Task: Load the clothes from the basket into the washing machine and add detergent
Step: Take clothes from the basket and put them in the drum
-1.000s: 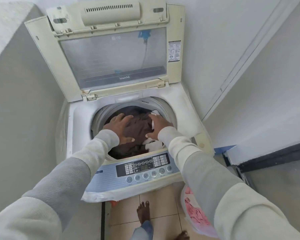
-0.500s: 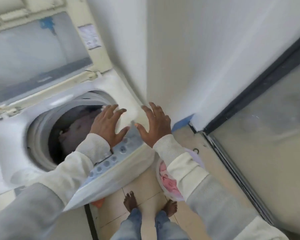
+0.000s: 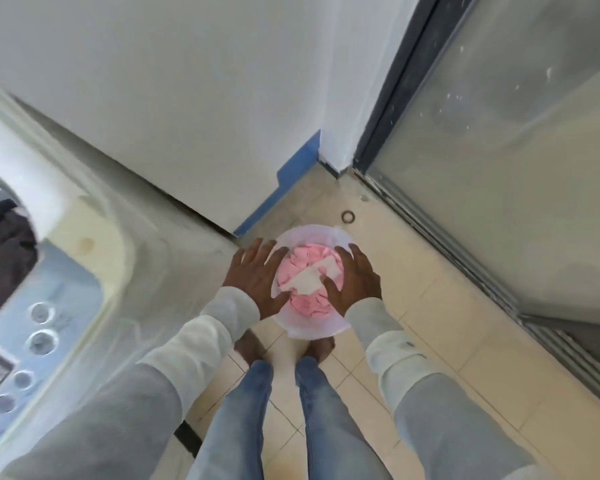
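A white basket (image 3: 311, 327) stands on the floor by my bare feet, holding pink clothes (image 3: 305, 261) and a white cloth (image 3: 309, 278). My left hand (image 3: 255, 278) is spread above the basket's left rim, fingers straight and empty. My right hand (image 3: 355, 280) is spread over the right side of the pile, fingers straight; contact with the clothes is unclear. The washing machine (image 3: 84, 258) fills the left edge, with dark clothes (image 3: 4, 251) showing in its drum and the control panel (image 3: 25, 341) near my left sleeve.
A white wall (image 3: 187, 98) rises behind the basket, with a blue strip (image 3: 284, 181) at its base. A dark-framed glass sliding door (image 3: 499, 168) runs along the right. A small ring (image 3: 348, 216) lies on the beige tiled floor (image 3: 413, 306).
Both hands have left the washing machine drum and swung right and down to the basket. My view has turned from the machine to the floor.
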